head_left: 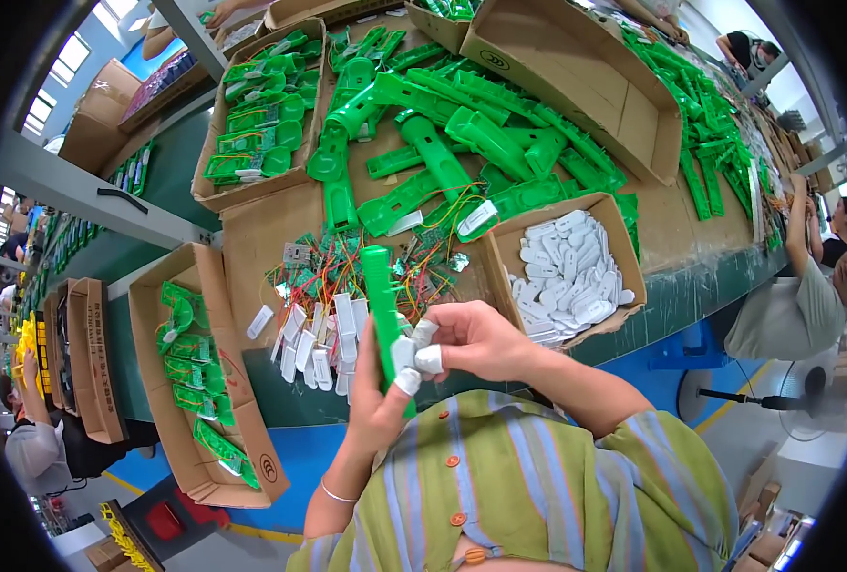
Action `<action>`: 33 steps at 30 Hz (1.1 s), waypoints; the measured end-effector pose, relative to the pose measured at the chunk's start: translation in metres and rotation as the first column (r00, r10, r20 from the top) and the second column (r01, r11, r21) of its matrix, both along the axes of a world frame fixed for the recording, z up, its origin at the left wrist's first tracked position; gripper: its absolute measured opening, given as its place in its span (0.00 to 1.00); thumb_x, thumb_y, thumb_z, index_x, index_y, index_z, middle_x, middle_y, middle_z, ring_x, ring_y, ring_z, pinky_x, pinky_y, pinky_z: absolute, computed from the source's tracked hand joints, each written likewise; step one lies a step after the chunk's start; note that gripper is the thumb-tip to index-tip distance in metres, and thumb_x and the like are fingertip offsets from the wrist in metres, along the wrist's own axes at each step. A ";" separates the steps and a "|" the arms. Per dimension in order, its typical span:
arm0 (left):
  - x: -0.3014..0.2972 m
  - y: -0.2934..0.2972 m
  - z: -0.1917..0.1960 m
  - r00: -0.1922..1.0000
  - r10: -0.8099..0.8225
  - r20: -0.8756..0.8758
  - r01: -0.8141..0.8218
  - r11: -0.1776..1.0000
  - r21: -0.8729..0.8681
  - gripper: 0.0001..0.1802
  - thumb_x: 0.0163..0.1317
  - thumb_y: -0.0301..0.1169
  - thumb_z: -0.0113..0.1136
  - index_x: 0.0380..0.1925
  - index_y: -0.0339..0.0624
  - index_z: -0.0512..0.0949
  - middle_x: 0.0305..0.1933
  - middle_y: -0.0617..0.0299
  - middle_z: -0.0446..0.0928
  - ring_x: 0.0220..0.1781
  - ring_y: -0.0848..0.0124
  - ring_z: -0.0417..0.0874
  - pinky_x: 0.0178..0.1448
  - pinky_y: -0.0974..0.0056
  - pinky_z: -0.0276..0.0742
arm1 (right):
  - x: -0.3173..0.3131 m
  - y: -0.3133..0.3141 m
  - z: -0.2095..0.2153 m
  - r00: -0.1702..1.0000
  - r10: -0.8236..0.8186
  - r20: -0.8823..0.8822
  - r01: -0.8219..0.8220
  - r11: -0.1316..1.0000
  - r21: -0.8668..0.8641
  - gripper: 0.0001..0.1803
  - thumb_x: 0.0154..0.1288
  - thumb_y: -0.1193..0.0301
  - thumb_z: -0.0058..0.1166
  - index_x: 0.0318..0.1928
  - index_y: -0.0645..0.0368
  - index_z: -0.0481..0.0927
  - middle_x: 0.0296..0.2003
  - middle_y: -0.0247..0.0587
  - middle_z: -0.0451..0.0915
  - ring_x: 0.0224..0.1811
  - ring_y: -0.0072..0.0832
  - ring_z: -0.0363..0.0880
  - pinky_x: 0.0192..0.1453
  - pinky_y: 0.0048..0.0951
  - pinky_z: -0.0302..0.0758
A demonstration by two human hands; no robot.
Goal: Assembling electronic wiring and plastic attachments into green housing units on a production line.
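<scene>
A long green plastic housing (380,291) stands almost upright in front of my body. My left hand (371,412) is wrapped round its lower part, with a white cot on the thumb. My right hand (485,345) is closed in a pinch against the housing's right side. White cots cover its fingertips too. Whatever lies between those fingertips is hidden and hard to tell from the cots. Just beyond the hands lies a heap of white plastic pieces (345,329) with red and yellow wires and small circuit boards (297,254).
A cardboard box of white oval covers (568,275) stands right of my hands. Green housings (433,157) pile up beyond. Boxes with wired green housings stand far left (263,124) and near left (199,381). An open carton (576,71) leans over the pile. Other people work around.
</scene>
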State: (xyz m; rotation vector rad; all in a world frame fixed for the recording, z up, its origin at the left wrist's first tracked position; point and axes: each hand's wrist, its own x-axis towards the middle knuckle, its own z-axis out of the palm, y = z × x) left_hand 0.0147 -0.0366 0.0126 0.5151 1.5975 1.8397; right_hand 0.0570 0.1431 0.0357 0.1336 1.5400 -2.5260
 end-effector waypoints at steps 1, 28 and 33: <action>-0.002 -0.006 -0.010 0.992 0.129 -0.011 -0.129 0.992 0.011 0.40 0.56 0.34 0.55 0.63 0.33 0.47 0.54 0.51 0.65 0.50 0.65 0.71 0.52 0.62 0.69 | -0.003 0.008 0.003 0.999 -0.028 -0.023 0.030 0.997 0.076 0.05 0.58 0.77 0.53 0.34 0.65 0.73 0.28 0.36 0.78 0.29 0.20 0.77 0.31 0.20 0.74; -0.024 -0.016 -0.006 0.923 0.378 0.072 -0.384 0.915 0.123 0.28 0.52 0.28 0.53 0.55 0.35 0.63 0.42 0.54 0.73 0.42 0.64 0.78 0.40 0.60 0.80 | -0.132 0.046 -0.059 0.972 0.100 -0.215 0.236 -0.351 0.906 0.07 0.47 0.73 0.51 0.31 0.57 0.73 0.22 0.43 0.78 0.28 0.38 0.80 0.34 0.37 0.72; -0.029 -0.021 -0.006 0.920 0.377 0.110 -0.392 0.903 0.176 0.28 0.52 0.27 0.53 0.55 0.34 0.62 0.39 0.54 0.74 0.39 0.65 0.78 0.39 0.60 0.80 | -0.123 0.049 -0.036 0.956 0.193 -0.221 0.273 -0.313 0.910 0.07 0.46 0.73 0.51 0.28 0.59 0.72 0.22 0.43 0.78 0.29 0.38 0.79 0.36 0.35 0.71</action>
